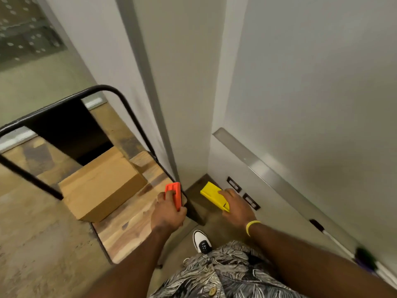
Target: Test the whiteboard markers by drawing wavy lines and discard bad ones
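My left hand [168, 214] grips an orange plastic block [174, 194], held over the right edge of a wooden table. My right hand [236, 208] grips a yellow plastic block [212, 195], held low beside the wall. The whiteboard [322, 82] fills the right side, with a metal tray ledge [268, 168] along its bottom. On that ledge at the far right lie a white marker with a black cap [322, 230] and other markers with purple and green parts [365, 258], blurred.
A wooden table [129, 224] with a black metal frame [103, 89] stands at left, with a cardboard box [101, 186] on it. A white pillar [182, 82] rises in the corner. Wall outlets [242, 195] sit below the ledge. My shoe [202, 241] rests on the concrete floor.
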Demonstrator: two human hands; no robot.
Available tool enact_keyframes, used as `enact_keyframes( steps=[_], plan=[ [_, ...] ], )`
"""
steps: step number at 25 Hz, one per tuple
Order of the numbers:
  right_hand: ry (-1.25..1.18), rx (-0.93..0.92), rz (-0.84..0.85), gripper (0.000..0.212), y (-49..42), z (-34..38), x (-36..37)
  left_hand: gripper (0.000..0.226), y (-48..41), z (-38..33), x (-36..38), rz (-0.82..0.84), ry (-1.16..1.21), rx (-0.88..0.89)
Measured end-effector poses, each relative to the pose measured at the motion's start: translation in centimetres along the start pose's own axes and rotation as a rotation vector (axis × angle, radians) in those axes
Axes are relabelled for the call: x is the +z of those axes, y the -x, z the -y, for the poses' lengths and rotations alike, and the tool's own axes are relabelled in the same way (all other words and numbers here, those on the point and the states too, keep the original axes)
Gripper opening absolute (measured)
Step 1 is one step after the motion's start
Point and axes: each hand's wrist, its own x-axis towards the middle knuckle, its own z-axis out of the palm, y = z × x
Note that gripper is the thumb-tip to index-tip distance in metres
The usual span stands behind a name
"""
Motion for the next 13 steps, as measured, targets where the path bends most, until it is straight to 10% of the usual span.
enact_keyframes(
  steps=[13],
  plan=[
    [-0.207,0.405,-0.423,0.065,14.7,-9.0,-3.1,0.075,3.9,-7.9,5.8,0.242,-0.074,0.479]
  ],
)
